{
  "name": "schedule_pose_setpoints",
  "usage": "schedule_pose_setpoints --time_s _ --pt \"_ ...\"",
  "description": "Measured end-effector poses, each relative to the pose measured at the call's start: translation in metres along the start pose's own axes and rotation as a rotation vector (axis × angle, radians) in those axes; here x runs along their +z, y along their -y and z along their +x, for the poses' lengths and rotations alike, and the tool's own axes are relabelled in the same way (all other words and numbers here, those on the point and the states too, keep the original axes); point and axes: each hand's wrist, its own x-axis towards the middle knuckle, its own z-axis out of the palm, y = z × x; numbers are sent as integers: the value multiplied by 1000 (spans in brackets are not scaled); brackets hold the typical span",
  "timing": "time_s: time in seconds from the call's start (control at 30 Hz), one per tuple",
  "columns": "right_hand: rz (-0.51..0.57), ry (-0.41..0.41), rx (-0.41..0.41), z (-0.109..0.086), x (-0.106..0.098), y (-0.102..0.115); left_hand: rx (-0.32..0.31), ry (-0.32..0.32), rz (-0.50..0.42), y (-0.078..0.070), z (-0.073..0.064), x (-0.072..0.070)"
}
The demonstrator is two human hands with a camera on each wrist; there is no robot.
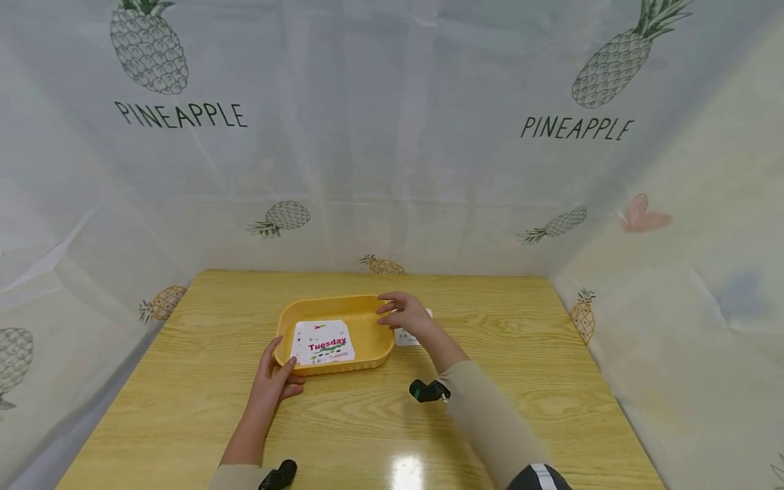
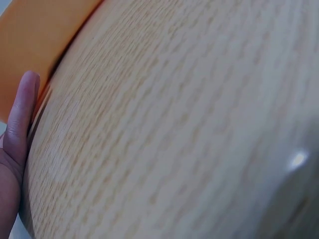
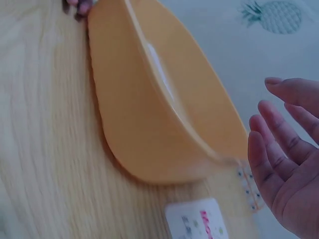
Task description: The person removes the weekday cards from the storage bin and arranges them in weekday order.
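Observation:
A yellow plastic tray [image 1: 373, 361] lies on the table, with a white card printed "Tuesday" [image 1: 321, 342] inside its left part. My left hand [image 1: 272, 381] grips the tray's near left corner, thumb and fingers at the rim and outer wall. In the left wrist view one finger [image 2: 22, 107] lies along the tray's orange-looking side [image 2: 45, 35]. Over the tray's right end is my right hand [image 1: 407, 316], its fingers extended and nothing held. Partly hidden beneath that hand, a second white card [image 1: 407, 338] lies beside the tray; pink letters show on this card [image 3: 197, 219] in the right wrist view.
The wood-grain table [image 1: 490, 333] carries the tray and cards. A pale curtain with pineapple prints [image 1: 392, 136] rises behind the table and along both sides. Dark wrist devices [image 1: 429, 390] sit at both sleeves.

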Motion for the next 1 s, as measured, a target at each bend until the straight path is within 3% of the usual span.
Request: schedule_pose_setpoints --time_s 0.4,0.87,1.0 --pt "41 96 -6 7 40 -3 -3 -2 -13 2 2 -1" --pt "96 110 53 26 70 -18 -4 -8 4 2 3 -1" --pt "66 91 78 29 75 -20 -3 -10 7 2 2 0"
